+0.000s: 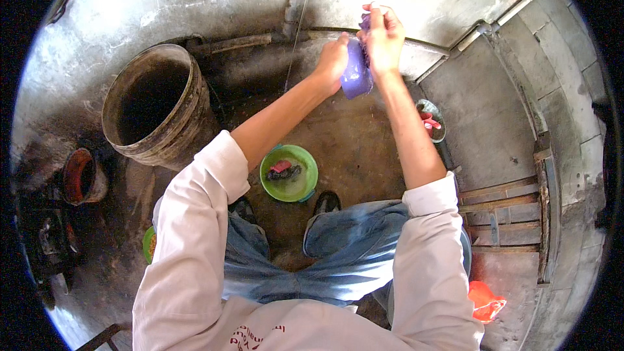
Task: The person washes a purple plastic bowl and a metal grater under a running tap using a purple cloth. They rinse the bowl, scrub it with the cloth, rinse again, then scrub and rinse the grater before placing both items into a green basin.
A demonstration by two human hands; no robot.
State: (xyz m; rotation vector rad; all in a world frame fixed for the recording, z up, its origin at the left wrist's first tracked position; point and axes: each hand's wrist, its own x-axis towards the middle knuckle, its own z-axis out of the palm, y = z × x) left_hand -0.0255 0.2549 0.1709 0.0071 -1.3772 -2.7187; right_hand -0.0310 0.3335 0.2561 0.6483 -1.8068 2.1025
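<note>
My left hand (334, 64) is shut on a wet, glossy purple plastic item (356, 75), perhaps a container. It is held up in front of me near the wall, above the floor. My right hand (385, 41) grips a dark purple mesh-like scrubber (364, 22) against the item's right side. Fingers hide much of both, so the item's full shape cannot be told. Below, between my feet, a green basin (314, 183) sits on the floor. In it are cloudy water, a pink piece (280, 166) and a dark clump (284, 173).
A large grimy bucket (195, 107) stands at the left, with a smaller pot (100, 183) beyond it. Pipes (234, 44) run along the wall. An oval bowl (439, 134) holding something pink is by my right forearm. Farther right are a wooden frame (507, 202) and a red plastic bag (482, 302).
</note>
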